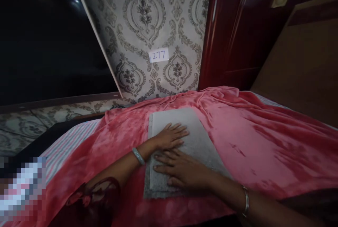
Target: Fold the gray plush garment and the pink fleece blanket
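Grey, soft-looking cloth (196, 125), folded flat in layers, lies on the red-pink blanket (248, 139), approx mid-width, its far edge short of the blanket's far edge & its near edge close to the blanket's near edge. Layers show along the cloth's L edge, lower one sticking out a bit there & at the near L corner. Near R corner hidden under R forearm.

L hand (171, 136): palm down on cloth, nr its L edge, approx midway btwn far & near edges; fingers spread, pointing R, released, i.e. just resting flat. Pale bangle (138, 156) on that wrist; dark-red sleeve (87, 199) pushed up the forearm.

R hand (182, 169): also palm down on cloth, nearer its near edge, fingers apart & pointing to the L edge; released too, no grasp. Its fingertips are just beside the L hand's heel; can't tell if they touch. Thin silver bracelet (245, 200) on R forearm.

Blanket is rumpled along its far edge, w/ smoother area R of cloth. Striped sheet (76, 139) shows past blanket's L edge. Beyond the far edge: patterned wall (148, 19) w/ paper tag (158, 55) marked 277, black screen (52, 44) to L, dark-red panel (224, 26) to R.
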`<state>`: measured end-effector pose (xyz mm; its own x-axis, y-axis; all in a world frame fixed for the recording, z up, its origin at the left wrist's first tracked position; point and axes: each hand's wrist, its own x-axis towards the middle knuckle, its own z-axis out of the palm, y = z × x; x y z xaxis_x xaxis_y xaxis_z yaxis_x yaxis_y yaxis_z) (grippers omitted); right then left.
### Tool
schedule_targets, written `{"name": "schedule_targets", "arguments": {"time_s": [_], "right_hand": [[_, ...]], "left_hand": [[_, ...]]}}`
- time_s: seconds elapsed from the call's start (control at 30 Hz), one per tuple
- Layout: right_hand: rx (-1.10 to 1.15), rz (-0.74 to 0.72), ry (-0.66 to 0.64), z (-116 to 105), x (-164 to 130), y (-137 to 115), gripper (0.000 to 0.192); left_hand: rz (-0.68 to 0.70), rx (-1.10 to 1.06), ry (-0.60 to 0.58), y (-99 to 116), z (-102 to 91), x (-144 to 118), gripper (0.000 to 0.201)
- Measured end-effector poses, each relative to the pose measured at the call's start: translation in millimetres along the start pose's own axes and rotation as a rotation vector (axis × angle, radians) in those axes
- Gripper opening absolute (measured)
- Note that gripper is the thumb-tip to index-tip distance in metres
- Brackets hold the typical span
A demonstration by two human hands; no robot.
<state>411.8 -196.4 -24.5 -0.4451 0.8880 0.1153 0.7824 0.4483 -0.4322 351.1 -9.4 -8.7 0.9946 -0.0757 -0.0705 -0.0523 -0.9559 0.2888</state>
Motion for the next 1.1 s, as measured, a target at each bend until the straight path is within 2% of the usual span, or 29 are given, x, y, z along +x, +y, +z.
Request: {"name": "schedule_targets", "arguments": {"time_s": [0.17, 0.33, 0.43, 0.53, 0.67, 0.73, 0.8, 0.83, 0.9, 1.0, 1.1], "right_hand": [[0.053, -0.009, 0.005, -3.0, -1.1, 2.3, 0.059], [0.122, 0.001, 0.0, -6.0, -2.3, 1.7, 0.059], [0.152, 0.006, 0.0, -7.4, -2.5, 2.5, 0.059], [0.157, -0.002, 0.013, -7.0, -1.7, 3.0, 0.059], [0.146, 0.005, 0.05, -6.0, 1.3, 0.3, 0.056], [0.133, 0.005, 0.06, -9.6, 0.5, -1.5, 0.054], [0.11, 0.007, 0.06, -17.9, -6.4, -2.3, 0.053], [0.093, 0.014, 0.063, -23.3, -12.9, -2.0, 0.053], [0.052, 0.047, 0.095, -34.2, -31.5, -0.3, 0.051], [0.006, 0.091, 0.128, -41.7, -64.5, 5.3, 0.05], [0.019, 0.078, 0.081, -34.9, -86.6, 11.1, 0.054]], "left_hand": [[-0.13, 0.105, 0.082, -50.6, -10.0, 25.9, 0.067], [-0.176, 0.084, 0.106, -90.8, -22.2, 44.2, 0.068], [-0.182, 0.056, 0.113, -104.0, -23.6, 50.2, 0.067], [-0.185, 0.088, 0.128, -105.6, -22.2, 51.7, 0.064], [-0.25, 0.184, 0.129, -93.0, -25.7, 49.0, 0.061], [-0.31, 0.262, 0.135, -81.1, -31.4, 47.1, 0.061], [-0.314, 0.315, 0.168, -63.7, -37.5, 45.1, 0.06], [-0.27, 0.303, 0.19, -52.6, -39.6, 44.1, 0.058], [-0.098, 0.191, 0.198, -26.3, -40.1, 43.0, 0.055], [0.184, -0.03, 0.098, 14.6, -29.8, 46.5, 0.056], [0.306, -0.076, -0.025, 38.7, -11.3, 58.0, 0.057]]}}
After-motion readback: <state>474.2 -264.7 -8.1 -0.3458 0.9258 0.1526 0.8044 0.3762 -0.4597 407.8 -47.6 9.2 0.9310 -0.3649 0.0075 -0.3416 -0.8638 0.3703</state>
